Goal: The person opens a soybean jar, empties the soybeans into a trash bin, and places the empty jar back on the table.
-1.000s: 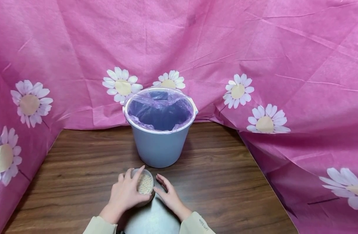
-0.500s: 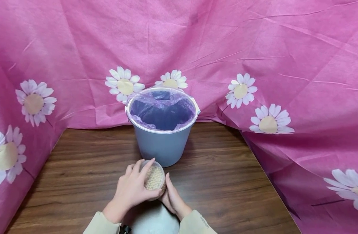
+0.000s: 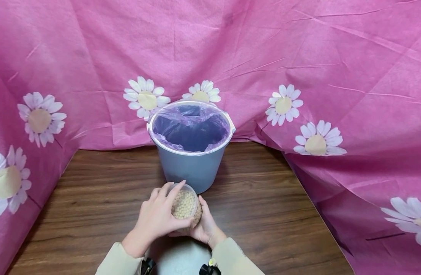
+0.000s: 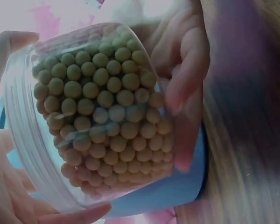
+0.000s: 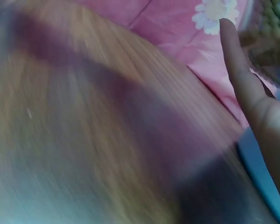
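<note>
A clear plastic jar (image 3: 184, 205) full of small round beige pellets is held tilted between my two hands, in front of the bucket in the head view. My left hand (image 3: 154, 216) spans its lid end, fingers at the far side and thumb at the near side. Around the lower part curves my right hand (image 3: 206, 228). In the left wrist view the screw lid (image 4: 30, 135) sits on the jar, and right-hand fingers (image 4: 189, 70) touch the opposite end. The right wrist view catches only the right thumb and part of the jar at its upper right.
Behind the jar a blue-grey bucket (image 3: 193, 168) stands on the brown wooden table (image 3: 265, 198), lined with a purple plastic bag (image 3: 193, 114). Pink cloth (image 3: 231, 46) printed with daisies surrounds the table. A pale rounded surface (image 3: 182, 258) lies between my forearms.
Held by the left hand, the jar has moved right and toward the bucket. My right hand, apart from it at first, has come in and now holds its lower part.
</note>
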`<action>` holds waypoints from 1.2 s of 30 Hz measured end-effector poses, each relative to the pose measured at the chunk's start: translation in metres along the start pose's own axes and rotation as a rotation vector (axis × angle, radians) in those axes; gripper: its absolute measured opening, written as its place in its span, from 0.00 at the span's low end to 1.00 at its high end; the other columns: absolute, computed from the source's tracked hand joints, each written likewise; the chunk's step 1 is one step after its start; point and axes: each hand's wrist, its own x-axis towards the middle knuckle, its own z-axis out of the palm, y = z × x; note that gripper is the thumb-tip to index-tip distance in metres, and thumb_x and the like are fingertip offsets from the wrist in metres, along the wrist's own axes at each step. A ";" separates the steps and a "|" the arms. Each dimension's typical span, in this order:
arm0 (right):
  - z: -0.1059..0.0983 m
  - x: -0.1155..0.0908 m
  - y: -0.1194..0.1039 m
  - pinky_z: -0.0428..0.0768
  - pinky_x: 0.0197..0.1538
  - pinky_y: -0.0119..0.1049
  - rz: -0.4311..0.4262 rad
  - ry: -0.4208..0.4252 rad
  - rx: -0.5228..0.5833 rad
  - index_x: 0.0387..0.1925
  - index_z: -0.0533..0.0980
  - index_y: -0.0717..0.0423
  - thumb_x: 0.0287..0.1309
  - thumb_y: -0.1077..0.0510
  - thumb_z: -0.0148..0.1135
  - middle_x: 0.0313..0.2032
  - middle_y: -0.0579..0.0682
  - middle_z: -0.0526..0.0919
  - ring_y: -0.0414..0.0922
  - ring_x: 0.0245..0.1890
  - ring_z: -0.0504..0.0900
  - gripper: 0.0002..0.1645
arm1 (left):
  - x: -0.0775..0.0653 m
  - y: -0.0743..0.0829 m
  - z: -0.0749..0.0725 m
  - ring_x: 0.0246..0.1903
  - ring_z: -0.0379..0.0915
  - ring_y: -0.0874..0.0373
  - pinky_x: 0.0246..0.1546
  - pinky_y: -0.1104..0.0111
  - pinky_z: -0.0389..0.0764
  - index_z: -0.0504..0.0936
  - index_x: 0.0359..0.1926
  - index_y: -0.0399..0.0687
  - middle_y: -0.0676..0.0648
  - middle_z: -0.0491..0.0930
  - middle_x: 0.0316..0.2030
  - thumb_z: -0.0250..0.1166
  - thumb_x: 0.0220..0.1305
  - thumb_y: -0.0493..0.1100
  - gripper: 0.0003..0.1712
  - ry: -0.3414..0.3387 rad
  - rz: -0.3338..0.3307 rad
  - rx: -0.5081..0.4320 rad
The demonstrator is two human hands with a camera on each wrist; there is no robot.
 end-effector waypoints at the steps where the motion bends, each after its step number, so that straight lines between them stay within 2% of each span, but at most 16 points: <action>1: -0.001 -0.002 -0.002 0.60 0.67 0.67 -0.023 0.004 -0.037 0.78 0.40 0.38 0.68 0.26 0.31 0.74 0.54 0.57 0.52 0.67 0.68 0.45 | 0.000 0.000 -0.001 0.48 0.75 0.46 0.24 0.54 0.78 0.68 0.70 0.66 0.44 0.77 0.58 0.74 0.27 0.74 0.62 0.003 0.005 0.001; 3: -0.004 -0.007 -0.008 0.66 0.66 0.61 -0.080 0.012 -0.130 0.78 0.38 0.39 0.70 0.36 0.42 0.75 0.52 0.53 0.49 0.65 0.69 0.44 | 0.001 -0.002 -0.003 0.47 0.76 0.46 0.23 0.55 0.78 0.69 0.70 0.66 0.44 0.77 0.57 0.74 0.27 0.74 0.61 0.014 0.022 0.009; 6: -0.006 -0.012 -0.019 0.73 0.61 0.47 -0.176 0.016 -0.314 0.78 0.39 0.45 0.63 0.49 0.60 0.74 0.53 0.52 0.43 0.63 0.70 0.53 | 0.002 -0.004 -0.006 0.46 0.76 0.46 0.22 0.56 0.78 0.69 0.69 0.65 0.45 0.77 0.56 0.74 0.28 0.74 0.61 0.023 0.052 0.021; 9: -0.007 -0.015 -0.030 0.71 0.63 0.34 -0.250 -0.011 -0.535 0.76 0.43 0.56 0.55 0.55 0.70 0.74 0.58 0.54 0.39 0.64 0.68 0.58 | 0.004 -0.006 -0.008 0.46 0.76 0.47 0.22 0.57 0.78 0.69 0.70 0.65 0.47 0.77 0.56 0.73 0.29 0.75 0.61 0.013 0.071 0.026; 11: -0.005 -0.016 -0.034 0.68 0.65 0.31 -0.270 -0.005 -0.664 0.75 0.45 0.58 0.50 0.57 0.75 0.73 0.60 0.55 0.38 0.65 0.66 0.61 | 0.005 -0.005 -0.009 0.46 0.75 0.47 0.22 0.57 0.78 0.69 0.70 0.65 0.48 0.76 0.57 0.73 0.29 0.75 0.61 0.000 0.072 0.021; 13: -0.003 -0.018 -0.036 0.65 0.66 0.30 -0.278 0.041 -0.796 0.75 0.46 0.53 0.45 0.59 0.79 0.73 0.59 0.57 0.38 0.65 0.65 0.64 | 0.007 -0.004 -0.010 0.47 0.75 0.48 0.24 0.56 0.79 0.68 0.70 0.65 0.50 0.76 0.57 0.73 0.30 0.76 0.61 -0.017 0.067 0.014; 16: 0.002 -0.019 -0.035 0.66 0.65 0.32 -0.281 0.131 -0.977 0.76 0.46 0.43 0.35 0.62 0.83 0.72 0.53 0.59 0.42 0.65 0.65 0.72 | 0.009 -0.001 -0.012 0.49 0.74 0.48 0.25 0.55 0.79 0.68 0.70 0.67 0.50 0.75 0.57 0.72 0.30 0.77 0.61 -0.039 0.065 0.004; 21: 0.007 -0.015 -0.031 0.69 0.67 0.39 -0.401 0.228 -1.246 0.76 0.47 0.34 0.24 0.55 0.89 0.71 0.44 0.63 0.44 0.67 0.68 0.79 | 0.011 0.001 -0.011 0.49 0.74 0.47 0.24 0.56 0.78 0.67 0.71 0.69 0.48 0.75 0.58 0.72 0.30 0.77 0.61 -0.044 0.079 0.021; 26: 0.013 -0.012 -0.021 0.73 0.64 0.40 -0.487 0.319 -1.342 0.75 0.50 0.32 0.24 0.47 0.88 0.68 0.42 0.68 0.42 0.63 0.73 0.77 | 0.008 0.000 -0.009 0.47 0.73 0.48 0.24 0.56 0.77 0.68 0.70 0.68 0.47 0.76 0.57 0.72 0.28 0.76 0.61 -0.032 0.073 0.045; 31: 0.015 -0.014 -0.007 0.73 0.64 0.40 -0.593 0.399 -1.306 0.75 0.51 0.39 0.24 0.51 0.87 0.68 0.47 0.69 0.45 0.62 0.74 0.76 | 0.008 0.007 -0.006 0.46 0.72 0.48 0.21 0.58 0.75 0.69 0.69 0.66 0.46 0.76 0.57 0.72 0.27 0.75 0.61 -0.006 0.072 0.055; 36: 0.019 -0.013 0.005 0.74 0.64 0.39 -0.684 0.489 -1.296 0.75 0.52 0.44 0.25 0.51 0.87 0.68 0.51 0.69 0.47 0.63 0.74 0.75 | 0.007 0.016 -0.005 0.46 0.71 0.46 0.20 0.57 0.74 0.70 0.68 0.65 0.44 0.76 0.57 0.71 0.27 0.75 0.60 0.012 0.020 0.068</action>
